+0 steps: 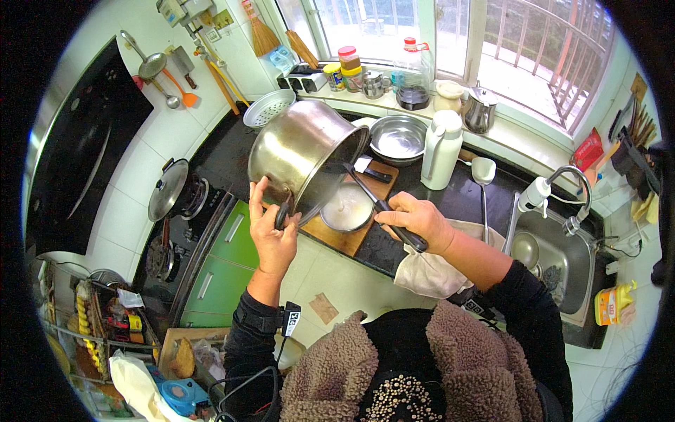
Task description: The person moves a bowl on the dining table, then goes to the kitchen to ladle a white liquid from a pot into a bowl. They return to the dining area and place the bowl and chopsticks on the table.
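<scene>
A large stainless steel pot is tipped on its side, its mouth facing right and down. My left hand grips its black side handle. In my right hand is a black-handled utensil; its far end reaches into the pot's mouth, so its head cannot be made out. Below the rim, a bowl of whitish liquid rests on a wooden cutting board. A knife with a black handle lies on the board behind the bowl.
Behind the board stand a steel basin and a white thermos jug. A spatula and a cloth lie to the right, before the sink. A gas stove with a lidded pan is at left.
</scene>
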{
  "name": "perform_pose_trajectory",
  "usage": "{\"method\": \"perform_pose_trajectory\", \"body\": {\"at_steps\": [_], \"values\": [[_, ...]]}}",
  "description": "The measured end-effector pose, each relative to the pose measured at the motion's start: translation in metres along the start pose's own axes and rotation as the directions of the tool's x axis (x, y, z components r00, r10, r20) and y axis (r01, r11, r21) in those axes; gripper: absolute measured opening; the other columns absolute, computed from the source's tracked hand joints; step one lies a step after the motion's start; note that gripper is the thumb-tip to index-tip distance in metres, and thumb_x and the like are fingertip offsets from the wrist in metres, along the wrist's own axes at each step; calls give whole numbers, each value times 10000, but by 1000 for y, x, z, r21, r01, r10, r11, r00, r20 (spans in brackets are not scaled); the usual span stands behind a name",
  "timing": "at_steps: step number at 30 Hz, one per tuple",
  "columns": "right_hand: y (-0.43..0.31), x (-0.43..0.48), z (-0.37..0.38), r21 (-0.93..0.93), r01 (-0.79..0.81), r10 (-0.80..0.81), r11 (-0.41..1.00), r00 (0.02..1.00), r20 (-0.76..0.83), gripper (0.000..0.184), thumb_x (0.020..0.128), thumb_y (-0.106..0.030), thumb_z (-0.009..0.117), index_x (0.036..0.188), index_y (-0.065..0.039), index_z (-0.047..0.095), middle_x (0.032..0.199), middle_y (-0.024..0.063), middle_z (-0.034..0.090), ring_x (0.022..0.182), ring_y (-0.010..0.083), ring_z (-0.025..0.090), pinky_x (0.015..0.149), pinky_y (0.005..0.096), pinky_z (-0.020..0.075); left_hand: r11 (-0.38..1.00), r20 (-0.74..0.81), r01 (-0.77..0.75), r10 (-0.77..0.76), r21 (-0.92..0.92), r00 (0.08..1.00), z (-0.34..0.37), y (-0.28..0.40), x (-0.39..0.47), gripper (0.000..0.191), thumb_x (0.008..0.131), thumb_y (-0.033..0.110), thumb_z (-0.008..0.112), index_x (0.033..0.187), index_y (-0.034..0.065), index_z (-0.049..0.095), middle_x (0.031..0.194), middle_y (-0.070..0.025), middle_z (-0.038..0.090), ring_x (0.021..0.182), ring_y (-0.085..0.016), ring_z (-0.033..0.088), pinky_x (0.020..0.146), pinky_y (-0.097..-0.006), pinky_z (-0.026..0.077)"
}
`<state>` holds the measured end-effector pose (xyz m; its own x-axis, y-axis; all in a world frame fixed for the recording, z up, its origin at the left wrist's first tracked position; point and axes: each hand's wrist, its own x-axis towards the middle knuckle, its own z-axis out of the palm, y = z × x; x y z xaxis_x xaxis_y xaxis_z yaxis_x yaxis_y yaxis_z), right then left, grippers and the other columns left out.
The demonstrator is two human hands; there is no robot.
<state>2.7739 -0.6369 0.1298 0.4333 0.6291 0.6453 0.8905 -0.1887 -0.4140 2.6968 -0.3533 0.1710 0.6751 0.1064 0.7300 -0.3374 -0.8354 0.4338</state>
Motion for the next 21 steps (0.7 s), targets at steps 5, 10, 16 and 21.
{"method": "perform_pose_trajectory", "body": {"at_steps": [5, 10, 16, 21], "values": [[-2, -1, -1, -1, -14, 14, 1000, 1000, 26, 331, 733, -63, 656, 1050, -156, 630, 896, 104, 541, 751, 280, 624, 641, 342, 506, 1000, 4, -23, 23, 11, 1000, -3, 5, 1, 203, 629, -21, 707, 632, -4, 505, 1390, -213, 421, 1333, -410, 338, 1075, -434, 278], [-3, 0, -2, -7, 7, -6, 1000, 999, 42, 337, 743, -74, 632, 1067, -165, 617, 901, 101, 528, 751, 276, 621, 633, 338, 503, 996, 24, -73, 72, 55, 997, -7, 11, 2, 183, 622, -45, 702, 663, -14, 526, 1373, -214, 432, 1319, -480, 319, 1060, -472, 304], [-2, 4, 0, -29, 25, -24, 999, 999, 47, 320, 761, -77, 606, 1065, -178, 611, 906, 102, 524, 743, 281, 618, 623, 351, 501, 990, 37, -126, 123, 66, 992, -7, 16, 1, 175, 634, -39, 717, 710, -18, 561, 1357, -212, 442, 1302, -495, 330, 1054, -486, 312], [1, 7, 3, -113, 58, -52, 992, 997, 55, 320, 785, -78, 547, 1072, -206, 606, 938, 96, 525, 750, 280, 616, 618, 350, 504, 989, 59, -131, 128, 65, 990, -7, 18, 1, 166, 639, -32, 710, 724, -17, 568, 1344, -208, 456, 1307, -488, 330, 1059, -482, 304]]}}
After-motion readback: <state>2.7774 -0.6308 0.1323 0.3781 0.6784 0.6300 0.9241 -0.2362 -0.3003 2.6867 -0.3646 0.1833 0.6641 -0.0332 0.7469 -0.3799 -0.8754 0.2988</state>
